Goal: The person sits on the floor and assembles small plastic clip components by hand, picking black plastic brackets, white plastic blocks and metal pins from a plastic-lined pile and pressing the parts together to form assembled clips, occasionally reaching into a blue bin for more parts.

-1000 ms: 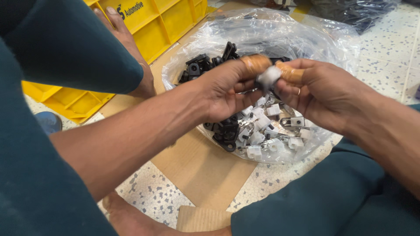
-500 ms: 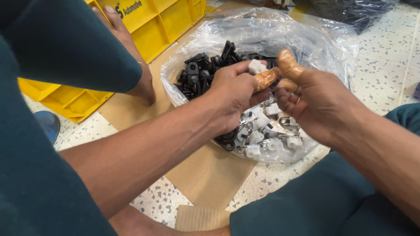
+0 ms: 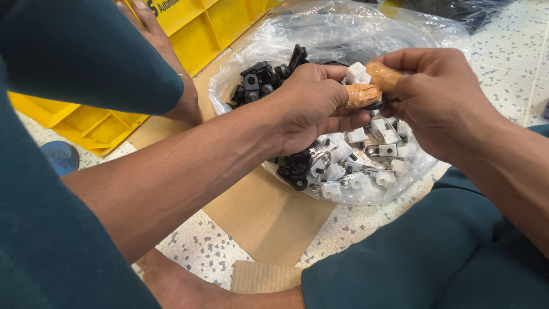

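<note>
My left hand (image 3: 311,106) and my right hand (image 3: 437,94) meet above an open clear plastic bag (image 3: 337,34). Between their taped fingertips they pinch a small white plastic block (image 3: 357,73); a dark part sits just beneath it, mostly hidden by the fingers. Both index fingers are wrapped in tan tape. The bag holds a heap of black plastic parts (image 3: 260,80) on its left side and white blocks with metal clips (image 3: 366,166) on its right side, under my hands.
A yellow divided crate (image 3: 200,28) stands at the upper left, partly on brown cardboard (image 3: 269,217) that lies over the speckled floor. My bare foot (image 3: 177,91) rests beside the crate. A blue round object (image 3: 60,157) lies at the left. Dark plastic sits at the top right.
Both hands have stayed together over the bag, shifting slightly. The white block now shows more clearly on top of the pinching fingertips.
</note>
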